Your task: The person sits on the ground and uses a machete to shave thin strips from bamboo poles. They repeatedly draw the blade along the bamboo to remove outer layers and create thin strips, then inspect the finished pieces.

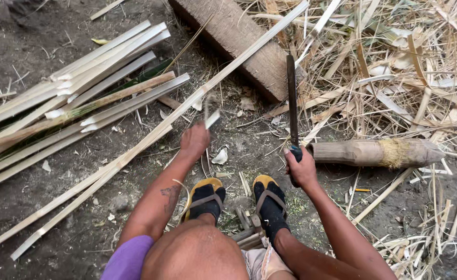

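Landmark: wooden block (239, 41), one, lying slantwise on the dirt ground (41, 46) at top centre.

Item 1. Long bamboo strip (150, 137), pale, running from beyond the block's right edge, across its top face, down to the lower left. It appears to be two thin slats lying together; the exact count is unclear. Left hand (194, 140) is closed around it, below and left of the block, with a short blurred sliver (212, 119) rising just above the knuckles. Handling, as judged: light, stiff along its length but springy, prone to splitting along the grain, edges likely sharp. Best taken mid-length, flat faces between fingers and palm, clear of the split end.

Item 2. Long-bladed knife (291, 98), one, dark blade upright, tip just beside the block's lower right end. Right hand (301, 166) holds it with a tight full grip on the handle, below the block. Judged heavier than the strip, rigid; to be held by the handle only.

Item 3. Stack of bamboo strips (83, 93), left of the block, roughly a dozen, overlapping so no firm count.

Item 4. Short bamboo log (376, 153), one, below and right of the block, with a fibrous band about it.

Item 5. Heap of shavings and offcuts (405, 67), right of the block, uncountable.

Item 6. Sandals (207, 199), two, yellow-soled, worn over dark socks, well below the block.
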A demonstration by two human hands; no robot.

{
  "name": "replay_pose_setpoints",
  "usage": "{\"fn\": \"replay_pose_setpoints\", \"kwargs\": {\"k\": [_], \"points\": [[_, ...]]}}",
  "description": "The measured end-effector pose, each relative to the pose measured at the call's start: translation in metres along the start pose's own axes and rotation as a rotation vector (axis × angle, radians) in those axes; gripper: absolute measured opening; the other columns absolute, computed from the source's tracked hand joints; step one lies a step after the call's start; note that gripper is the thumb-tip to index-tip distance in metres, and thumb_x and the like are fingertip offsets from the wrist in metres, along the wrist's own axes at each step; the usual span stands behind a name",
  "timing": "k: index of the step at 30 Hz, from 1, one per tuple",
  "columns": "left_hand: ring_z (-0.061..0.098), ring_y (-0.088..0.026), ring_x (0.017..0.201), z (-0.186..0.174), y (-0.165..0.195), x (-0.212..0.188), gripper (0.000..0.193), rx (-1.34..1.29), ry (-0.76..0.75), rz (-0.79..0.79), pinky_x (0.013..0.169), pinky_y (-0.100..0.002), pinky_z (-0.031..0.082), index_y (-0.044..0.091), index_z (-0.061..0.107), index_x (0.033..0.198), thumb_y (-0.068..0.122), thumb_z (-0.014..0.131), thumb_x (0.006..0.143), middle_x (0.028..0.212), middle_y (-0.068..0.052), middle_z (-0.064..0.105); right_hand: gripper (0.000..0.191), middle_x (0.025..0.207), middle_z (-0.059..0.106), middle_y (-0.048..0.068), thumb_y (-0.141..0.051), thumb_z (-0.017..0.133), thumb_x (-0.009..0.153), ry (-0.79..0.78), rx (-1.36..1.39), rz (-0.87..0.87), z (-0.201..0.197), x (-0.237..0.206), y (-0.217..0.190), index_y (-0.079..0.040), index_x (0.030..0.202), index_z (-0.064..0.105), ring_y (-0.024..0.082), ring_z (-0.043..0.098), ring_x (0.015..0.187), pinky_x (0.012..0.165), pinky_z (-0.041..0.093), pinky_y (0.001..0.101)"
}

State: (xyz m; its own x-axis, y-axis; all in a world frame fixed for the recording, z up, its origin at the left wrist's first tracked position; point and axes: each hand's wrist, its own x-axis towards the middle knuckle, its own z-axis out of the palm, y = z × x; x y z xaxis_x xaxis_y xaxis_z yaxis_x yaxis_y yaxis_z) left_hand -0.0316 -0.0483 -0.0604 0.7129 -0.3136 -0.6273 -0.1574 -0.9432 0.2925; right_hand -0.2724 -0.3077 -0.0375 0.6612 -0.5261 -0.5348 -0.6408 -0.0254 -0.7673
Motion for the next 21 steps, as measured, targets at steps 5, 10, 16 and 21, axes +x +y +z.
{"fn": "replay_pose_setpoints", "kwargs": {"k": [5,10,16,21], "points": [[0.062,-0.022,0.063,-0.015,0.061,-0.001,0.021,0.199,-0.316,0.568,0.054,-0.039,0.059,0.009,0.067,0.106,0.004,0.056,0.089,0.077,-0.009,0.065,0.026,0.064,0.057,0.004,-0.027,0.067,0.096,-0.017,0.312,0.024,-0.002,-0.014,-0.005,-0.004,0.089,0.058,0.013,0.057,0.051,0.047,0.048,0.0300],[0.057,-0.014,0.060,-0.036,0.103,-0.016,0.015,0.460,-0.463,0.771,0.052,-0.032,0.050,0.011,0.073,0.083,0.005,0.060,0.087,0.072,-0.006,0.063,0.038,0.063,0.057,0.005,-0.032,0.063,0.100,0.029,0.429,0.017,0.006,-0.030,-0.006,-0.002,0.080,0.055,0.015,0.058,0.052,0.049,0.050,0.0304],[0.042,-0.012,0.043,-0.117,0.132,-0.019,0.041,-0.723,-0.008,0.497,0.036,-0.032,0.030,0.010,0.058,0.068,0.030,0.053,0.103,0.055,-0.002,0.052,0.036,0.063,0.055,0.006,-0.032,0.063,0.099,0.053,0.447,0.030,0.010,-0.030,-0.004,-0.002,0.080,0.055,0.016,0.056,0.051,0.047,0.050,0.0314],[0.046,-0.015,0.049,-0.235,0.242,0.036,0.040,-0.657,0.667,0.847,0.048,-0.035,0.039,0.009,0.060,0.081,0.036,0.054,0.110,0.060,-0.004,0.053,0.028,0.070,0.057,0.005,-0.029,0.063,0.097,0.112,0.532,-0.011,0.015,-0.020,-0.014,-0.003,0.091,0.053,0.015,0.058,0.054,0.048,0.052,0.0322]]}}
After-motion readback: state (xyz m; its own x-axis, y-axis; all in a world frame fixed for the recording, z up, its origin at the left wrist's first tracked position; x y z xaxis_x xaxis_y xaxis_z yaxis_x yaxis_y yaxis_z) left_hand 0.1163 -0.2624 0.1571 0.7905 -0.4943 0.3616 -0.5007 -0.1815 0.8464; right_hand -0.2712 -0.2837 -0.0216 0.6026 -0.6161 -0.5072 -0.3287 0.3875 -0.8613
